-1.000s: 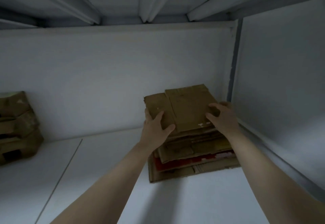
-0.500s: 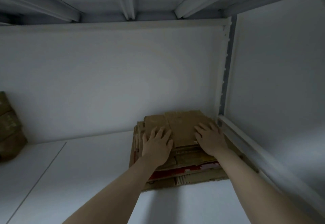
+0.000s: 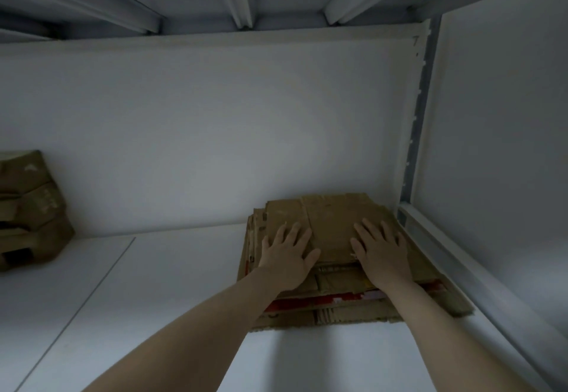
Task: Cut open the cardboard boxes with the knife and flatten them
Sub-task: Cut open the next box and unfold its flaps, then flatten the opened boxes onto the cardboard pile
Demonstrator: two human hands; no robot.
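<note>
Far left on the white shelf (image 3: 153,299), a pile of brown cardboard boxes (image 3: 27,207) sits against the back wall (image 3: 215,130), well apart from everything else. Toward the right, the left hand (image 3: 289,256) lies flat, fingers straight and spread, on top of a stack of flattened cardboard (image 3: 332,225) tucked into the shelf's back right corner. The right hand (image 3: 381,253) presses the same top sheet nearby, fingers likewise spread, gripping nothing. A slotted metal upright (image 3: 418,114) rises at the corner.

Cardboard boxes (image 3: 30,207) partly beyond the left edge, their markings illegible.
</note>
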